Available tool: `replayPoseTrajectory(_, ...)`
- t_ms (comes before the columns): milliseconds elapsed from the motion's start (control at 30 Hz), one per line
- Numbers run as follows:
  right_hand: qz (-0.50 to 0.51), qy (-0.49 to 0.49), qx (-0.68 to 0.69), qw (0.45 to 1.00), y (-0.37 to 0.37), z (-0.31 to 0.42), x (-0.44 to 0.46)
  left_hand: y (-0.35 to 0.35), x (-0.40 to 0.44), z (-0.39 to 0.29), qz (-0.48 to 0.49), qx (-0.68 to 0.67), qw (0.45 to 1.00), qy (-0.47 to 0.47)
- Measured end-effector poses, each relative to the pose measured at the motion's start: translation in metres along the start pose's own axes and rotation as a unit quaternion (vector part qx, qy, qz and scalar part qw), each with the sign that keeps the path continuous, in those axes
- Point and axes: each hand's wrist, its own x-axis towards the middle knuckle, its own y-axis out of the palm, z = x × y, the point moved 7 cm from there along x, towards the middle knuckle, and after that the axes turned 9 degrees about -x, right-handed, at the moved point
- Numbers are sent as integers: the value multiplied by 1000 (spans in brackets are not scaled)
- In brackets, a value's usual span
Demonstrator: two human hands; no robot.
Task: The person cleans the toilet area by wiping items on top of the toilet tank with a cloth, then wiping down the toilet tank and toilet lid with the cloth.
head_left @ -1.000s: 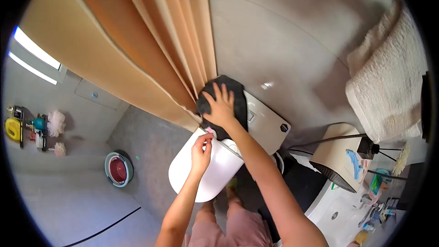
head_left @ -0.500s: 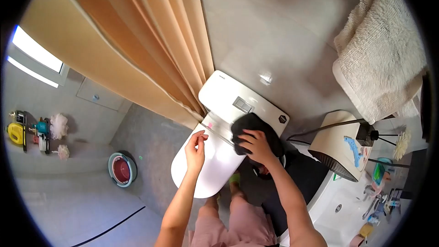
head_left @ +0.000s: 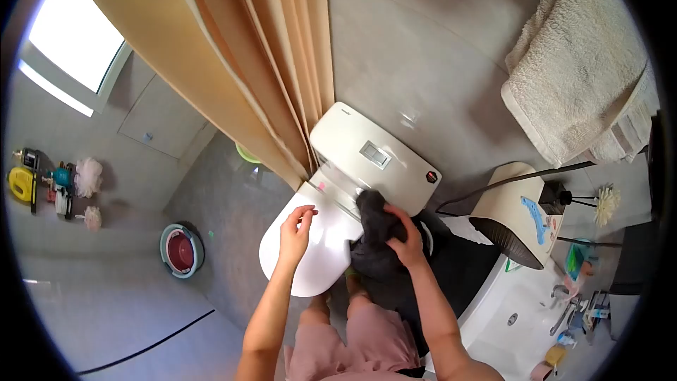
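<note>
A dark cloth (head_left: 381, 229) hangs bunched at the right side of the toilet, and my right hand (head_left: 405, 236) grips its upper right part. My left hand (head_left: 295, 233) is over the closed white toilet lid (head_left: 310, 257), its thumb and fingertips curled close together; whether anything small is between them is too small to tell. Behind the lid, the white cistern (head_left: 374, 152) shows its flush button, with no cloth on top. A small pink spot is visible near the lid's hinge.
An orange curtain (head_left: 275, 49) hangs left of the cistern. At the right are a cream box-shaped appliance (head_left: 504, 204), a white washbasin (head_left: 501, 317) and a hanging towel (head_left: 578, 63). Nested basins (head_left: 181, 250) stand on the floor at the left, below a window (head_left: 77, 32).
The dark cloth has moved off the cistern, to the right and down beside the toilet, with my right hand now gripping it. My left hand has shifted slightly left.
</note>
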Motion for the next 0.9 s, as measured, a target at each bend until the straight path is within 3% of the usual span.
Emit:
replayPoseTrajectory(33,0,93,207,974,16,-3,10,-1,1,-1,25,9,1000,4)
replayPoseTrajectory(67,21,105,309,945,28,15,23,0,-2,-16,50,-53,996,-60)
replayPoseTrajectory(100,41,117,407,905,37,29,32,-2,-1,-17,43,-50,996,-58)
replayPoseTrajectory(133,47,114,410,904,43,10,35,-2,0,-15,44,-107,991,-72)
replayPoseTrajectory(200,125,157,599,775,70,-45,34,2,6,-9,87,-193,975,-68)
replayPoseTrajectory(300,190,155,546,801,83,-55,37,13,12,-25,17,-314,947,-60)
replayPoseTrajectory(333,140,253,457,841,82,-73,31,17,15,-31,27,-381,918,-104)
replayPoseTrajectory(367,143,256,456,840,80,-52,35,16,19,-35,24,-382,918,-106)
replayPoseTrajectory(400,186,116,343,913,74,0,49,19,22,-36,26,-475,869,-137)
replayPoseTrajectory(433,223,-29,218,950,73,38,56,22,21,-40,28,-563,809,-166)
replayPoseTrajectory(467,239,-101,77,963,70,39,60,16,18,-46,0,-548,818,-176)
replayPoseTrajectory(500,244,-103,77,961,68,36,60,11,15,-53,-4,-551,817,-172)
replayPoseTrajectory(567,178,-59,6,982,60,21,62,-3,10,-69,-11,-504,856,-116)
replayPoseTrajectory(600,65,15,9,998,54,-4,60,-9,7,-74,-7,-498,860,-111)
replayPoseTrajectory(633,68,11,9,998,53,-4,60,-15,3,-77,-8,-499,860,-106)
replayPoseTrajectory(700,38,240,99,965,46,-37,53,-24,-2,-85,3,-505,858,-98)
replayPoseTrajectory(733,132,178,122,967,58,-22,52,-28,-6,-93,-7,-492,865,-98)
replayPoseTrajectory(767,191,216,125,949,72,-21,43,-35,-8,-98,-11,-492,866,-91)
replayPoseTrajectory(900,198,163,89,962,132,15,43,-80,-27,-134,-13,-504,863,-29)
